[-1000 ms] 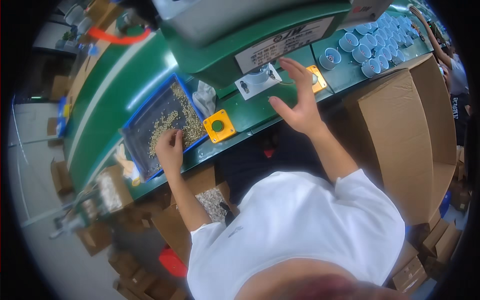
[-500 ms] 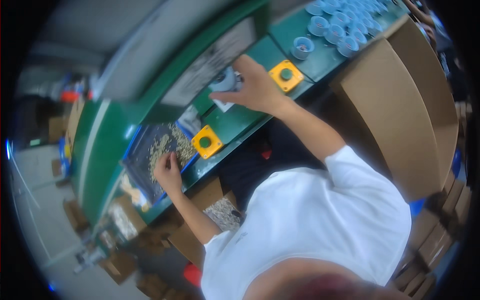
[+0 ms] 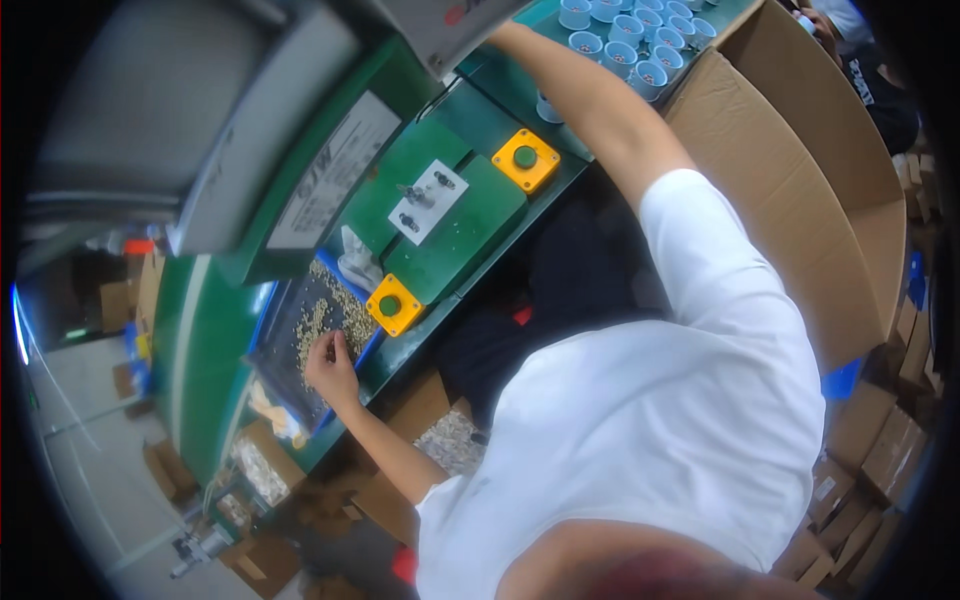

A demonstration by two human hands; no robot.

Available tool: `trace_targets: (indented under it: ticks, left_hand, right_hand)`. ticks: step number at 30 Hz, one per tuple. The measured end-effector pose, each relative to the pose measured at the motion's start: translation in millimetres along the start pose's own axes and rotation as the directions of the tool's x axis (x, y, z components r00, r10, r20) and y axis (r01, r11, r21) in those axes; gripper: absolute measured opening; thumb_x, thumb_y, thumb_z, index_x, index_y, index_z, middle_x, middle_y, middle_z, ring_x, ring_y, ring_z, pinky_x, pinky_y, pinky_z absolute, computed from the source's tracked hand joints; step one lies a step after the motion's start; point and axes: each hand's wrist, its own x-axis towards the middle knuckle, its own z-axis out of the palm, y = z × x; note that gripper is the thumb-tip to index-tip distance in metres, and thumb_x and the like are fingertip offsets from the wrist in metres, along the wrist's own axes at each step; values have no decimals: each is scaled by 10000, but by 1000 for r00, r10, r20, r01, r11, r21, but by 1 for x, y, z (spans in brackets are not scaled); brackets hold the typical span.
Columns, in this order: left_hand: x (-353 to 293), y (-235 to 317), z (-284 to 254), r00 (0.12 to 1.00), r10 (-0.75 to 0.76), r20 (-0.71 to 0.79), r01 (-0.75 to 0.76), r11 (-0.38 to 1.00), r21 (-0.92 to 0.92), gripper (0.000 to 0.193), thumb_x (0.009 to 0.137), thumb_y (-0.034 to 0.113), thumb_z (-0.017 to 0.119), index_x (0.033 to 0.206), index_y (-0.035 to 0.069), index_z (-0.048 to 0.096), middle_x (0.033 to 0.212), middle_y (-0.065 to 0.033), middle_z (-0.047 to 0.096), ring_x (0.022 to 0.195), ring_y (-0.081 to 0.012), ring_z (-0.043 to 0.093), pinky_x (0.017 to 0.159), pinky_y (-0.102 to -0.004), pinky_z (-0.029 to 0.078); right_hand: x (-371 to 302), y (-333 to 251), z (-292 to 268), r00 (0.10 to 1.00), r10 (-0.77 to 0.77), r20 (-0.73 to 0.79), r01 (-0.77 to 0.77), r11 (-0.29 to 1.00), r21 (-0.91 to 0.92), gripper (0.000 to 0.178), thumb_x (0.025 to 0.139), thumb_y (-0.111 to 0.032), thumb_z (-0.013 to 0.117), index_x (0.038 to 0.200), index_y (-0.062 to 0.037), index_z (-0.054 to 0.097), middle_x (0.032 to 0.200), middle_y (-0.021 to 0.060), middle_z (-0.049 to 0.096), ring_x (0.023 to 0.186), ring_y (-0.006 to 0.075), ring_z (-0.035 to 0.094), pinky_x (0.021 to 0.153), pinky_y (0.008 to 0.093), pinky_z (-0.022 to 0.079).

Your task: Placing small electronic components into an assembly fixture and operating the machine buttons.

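Note:
My left hand (image 3: 331, 366) is over the blue-rimmed tray (image 3: 372, 346), just above a spread of small pale metal-looking parts (image 3: 356, 322). Its thumb and fingers are pinched together; whatever they hold is too small to make out. My right arm (image 3: 600, 100) stretches up and away, and its hand is hidden behind the machine's head (image 3: 340, 160). Below that head, a white plate (image 3: 428, 202) with small metal fixtures lies on the green block. Light blue cups (image 3: 627, 32) with small bits inside stand grouped at the far right; one cup (image 3: 548, 108) is partly behind my right forearm.
Two yellow boxes with green push buttons, one on the right (image 3: 525, 157) and one on the left (image 3: 395, 305), flank the green block. A clear plastic bag (image 3: 358, 262) lies near the tray. A large open cardboard box (image 3: 770, 190) stands right of the bench.
My right hand has moved up and away from the white plate, out of sight behind the machine. The blue cup there is gone from the plate. My left hand stays over the tray.

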Motion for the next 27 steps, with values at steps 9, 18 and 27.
trace_targets:
  ticks: [9,18,27]
  left_hand:
    - [-2,10,-3,995,44,-92,-45,999,-6,113,935,95,739,965,-14,727,915,-115,713,729,-207,641,697,-313,516]
    - [-5,1,-3,999,32,-38,-30,998,57,130,938,117,745,969,-9,737,953,-125,741,835,-246,706,755,-327,534]
    - [-4,11,-5,998,6,-61,-6,1000,5,122,932,110,752,953,-9,738,948,-123,741,861,-262,717,782,-334,542]
  right_hand:
    - [-172,-109,-221,995,38,88,-19,979,-202,587,900,-404,761,1354,-58,625,1306,182,678,1158,403,652,1043,446,497]
    - [-191,-283,-248,959,281,28,-166,483,859,644,737,-79,918,1289,31,603,1293,152,680,1130,285,692,958,361,564]
    - [-161,-319,-208,961,-129,-244,228,870,436,643,735,-264,931,1261,-38,638,1182,97,712,1101,293,667,886,352,568]
